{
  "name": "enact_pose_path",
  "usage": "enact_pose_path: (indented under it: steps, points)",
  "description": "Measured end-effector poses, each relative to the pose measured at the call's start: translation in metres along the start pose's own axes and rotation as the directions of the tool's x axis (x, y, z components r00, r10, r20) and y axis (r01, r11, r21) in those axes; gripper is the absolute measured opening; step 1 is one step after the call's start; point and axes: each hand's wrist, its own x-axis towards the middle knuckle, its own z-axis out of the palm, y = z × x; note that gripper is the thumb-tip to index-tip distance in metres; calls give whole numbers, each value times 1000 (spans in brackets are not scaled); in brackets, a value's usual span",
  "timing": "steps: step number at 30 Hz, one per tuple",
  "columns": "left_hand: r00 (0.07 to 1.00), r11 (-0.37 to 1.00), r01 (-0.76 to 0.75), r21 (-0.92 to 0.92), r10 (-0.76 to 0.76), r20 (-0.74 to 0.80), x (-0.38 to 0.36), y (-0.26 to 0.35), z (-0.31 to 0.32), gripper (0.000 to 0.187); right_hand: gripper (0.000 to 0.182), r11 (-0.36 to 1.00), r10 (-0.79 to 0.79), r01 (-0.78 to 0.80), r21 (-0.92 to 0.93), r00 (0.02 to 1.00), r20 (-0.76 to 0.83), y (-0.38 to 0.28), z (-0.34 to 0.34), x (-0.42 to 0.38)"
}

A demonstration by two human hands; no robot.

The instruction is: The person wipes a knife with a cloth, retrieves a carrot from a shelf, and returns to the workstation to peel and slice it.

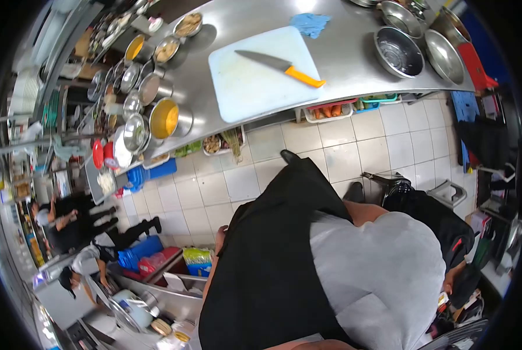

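At the left edge of my black apron (266,256), my left hand (220,238) hangs low beside my body, partly hidden by the cloth. Its fingers are too small and covered to read. My right arm comes out of a wide grey sleeve (377,280), and the hand at its end is hidden. On the steel table (237,17) ahead lies a white cutting board (243,87). A knife (278,64) with a yellow handle rests across it. Neither hand is seen touching the board or knife.
Steel bowls (136,133) and food containers crowd the table's left end. A blue cloth (310,24) and a black bowl (398,52) lie beyond the board. Crates of vegetables (330,112) stand underneath. Co-workers (88,262) are at left; another person (436,233) is close at right.
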Motion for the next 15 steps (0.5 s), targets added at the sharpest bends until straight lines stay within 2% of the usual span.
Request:
enact_pose_path:
  steps: [1, 2, 3, 4, 5, 7, 8, 10, 11, 13, 14, 15]
  points:
    - [997, 997, -59, 39, 61, -41, 15, 27, -11, 41, 43, 997, -71, 72, 36, 997, -32, 3, -7, 16]
    - [989, 990, -114, 83, 121, -81, 28, 58, -24, 40, 43, 974, -203, 210, 84, 975, -92, 15, -10, 44]
    - [960, 966, -208, 153, 231, -158, 43, 82, -33, 38, 44, 951, -268, 292, 105, 943, -199, 14, -22, 63]
    - [922, 946, -315, 74, 324, -211, 61, 105, -35, 38, 42, 992, -102, 123, 34, 921, -377, -23, -47, 50]
    - [873, 906, -424, -5, 408, -266, 80, 129, -33, 37, 40, 998, 57, -68, 0, 835, -547, -71, -69, 27]
    - [799, 803, -589, -94, 561, -217, 103, 199, -33, 33, 35, 947, 153, 126, 295, 630, -761, -94, -70, 23]
    - [769, 755, -638, -152, 615, -171, 104, 237, -31, 31, 35, 933, 193, 130, 336, 607, -771, -102, -64, 18]
    - [686, 654, -711, -258, 725, -53, 110, 303, -19, 29, 34, 921, 85, 239, 307, 646, -759, -104, -47, 6]
    - [636, 608, -731, -309, 772, 14, 116, 328, -9, 29, 34, 908, 135, 236, 346, 618, -774, -103, -33, -17]
    - [576, 582, -744, -328, 808, 126, 98, 381, 12, 29, 34, 963, 72, 155, 219, 636, -768, -104, 2, -75]
    - [536, 563, -750, -346, 825, 179, 92, 401, 27, 28, 33, 970, 126, 73, 230, 661, -740, -90, 15, -92]
    - [500, 548, -753, -365, 836, 225, 85, 420, 43, 27, 32, 944, 255, -18, 329, 673, -695, -70, 26, -105]
